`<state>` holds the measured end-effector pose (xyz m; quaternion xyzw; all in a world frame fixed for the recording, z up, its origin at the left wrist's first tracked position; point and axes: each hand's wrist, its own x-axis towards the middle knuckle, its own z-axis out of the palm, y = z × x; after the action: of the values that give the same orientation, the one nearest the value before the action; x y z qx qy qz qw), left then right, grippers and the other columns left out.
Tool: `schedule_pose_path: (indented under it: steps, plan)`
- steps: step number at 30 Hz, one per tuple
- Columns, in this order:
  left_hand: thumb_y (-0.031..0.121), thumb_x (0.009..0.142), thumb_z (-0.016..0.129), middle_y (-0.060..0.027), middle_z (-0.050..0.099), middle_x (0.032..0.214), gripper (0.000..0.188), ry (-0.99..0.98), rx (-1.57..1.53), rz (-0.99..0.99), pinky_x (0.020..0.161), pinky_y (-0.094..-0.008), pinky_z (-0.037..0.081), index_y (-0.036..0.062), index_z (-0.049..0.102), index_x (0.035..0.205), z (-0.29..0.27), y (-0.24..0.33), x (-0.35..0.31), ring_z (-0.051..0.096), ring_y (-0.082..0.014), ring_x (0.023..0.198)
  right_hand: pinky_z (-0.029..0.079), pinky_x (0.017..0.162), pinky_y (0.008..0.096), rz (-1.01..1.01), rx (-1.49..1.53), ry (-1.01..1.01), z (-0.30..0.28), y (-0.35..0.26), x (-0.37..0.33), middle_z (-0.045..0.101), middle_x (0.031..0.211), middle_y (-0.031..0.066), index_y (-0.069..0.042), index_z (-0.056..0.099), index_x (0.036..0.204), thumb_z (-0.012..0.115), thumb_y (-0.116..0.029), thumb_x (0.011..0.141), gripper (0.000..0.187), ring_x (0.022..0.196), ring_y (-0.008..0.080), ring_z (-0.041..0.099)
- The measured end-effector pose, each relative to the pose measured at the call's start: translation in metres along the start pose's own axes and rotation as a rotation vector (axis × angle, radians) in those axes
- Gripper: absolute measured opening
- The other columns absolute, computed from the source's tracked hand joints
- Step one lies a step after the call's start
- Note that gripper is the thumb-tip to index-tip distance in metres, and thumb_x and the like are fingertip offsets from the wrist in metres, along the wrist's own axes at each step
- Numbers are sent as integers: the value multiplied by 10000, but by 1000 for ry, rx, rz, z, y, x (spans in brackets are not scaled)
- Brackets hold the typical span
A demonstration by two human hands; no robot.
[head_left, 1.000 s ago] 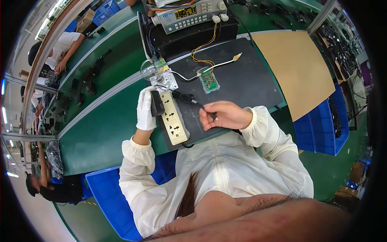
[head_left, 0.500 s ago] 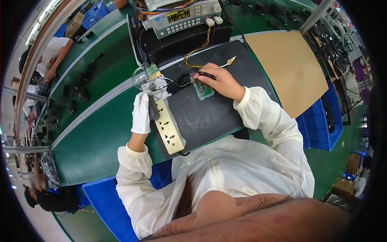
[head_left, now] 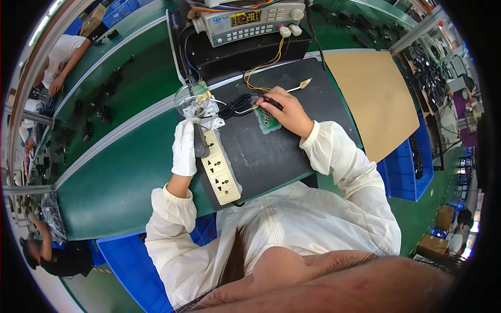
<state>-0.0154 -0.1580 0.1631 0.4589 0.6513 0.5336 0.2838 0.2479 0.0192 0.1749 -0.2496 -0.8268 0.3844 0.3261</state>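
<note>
My left hand (head_left: 183,148), in a white glove, is closed around a black power adapter (head_left: 200,142) at the far end of a cream power strip (head_left: 223,182). Its cable (head_left: 237,107) lies coiled beyond the strip. Bare, my right hand (head_left: 293,113) pinches the black end of that cable over a small green circuit board (head_left: 268,123) on the dark mat (head_left: 282,151). The exact plug tip is too small to make out. A clear glass bulb (head_left: 189,100) stands just past my left hand, beside a white wrapper (head_left: 213,117).
A bench power supply (head_left: 250,23) stands on a black box at the back, with yellow leads running down to the mat. Brown cardboard (head_left: 373,99) lies at the right, above a blue bin (head_left: 402,175). A white cable connector (head_left: 305,83) rests near the mat's far edge.
The whole view has shifted a little. My right hand has moved slightly nearer with the cable end, over the board. My left hand keeps its hold on the adapter.
</note>
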Motion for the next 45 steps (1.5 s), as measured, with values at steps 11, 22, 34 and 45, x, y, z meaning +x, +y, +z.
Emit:
schedule_pose_path:
  steps: [11,22,34,45]
  plan:
    - [292,1036,540,-114,626,1200,357,459,-188,4,1024,-353,438,23,612,1260,-20,-61,34,580,-229,1140,493,850,317,-85,-24,-27,-2,0,-10,607,1048,119,-8,667,1137,654,-98,955,204,946,255,617]
    - [344,865,704,-170,575,1330,471,591,1171,371,1037,-432,435,73,632,1243,-130,-79,114,533,-338,1245,467,934,330,-207,-72,142,-3,-2,-16,592,1125,137,-5,635,1152,560,-68,995,185,1039,284,598]
    - [473,872,649,-109,552,1441,638,822,1121,-279,1038,-472,458,211,528,1441,-216,-102,150,509,-330,1315,462,935,334,-132,-73,89,2,4,-11,607,1090,133,12,652,1076,497,-103,1036,197,1036,282,597]
    - [452,924,694,-56,680,1222,573,611,-52,-226,956,-359,479,117,599,1380,-253,-117,115,627,-207,1089,460,928,333,-139,-6,106,4,4,-6,617,1069,126,13,657,1058,482,-127,1046,224,1029,275,595]
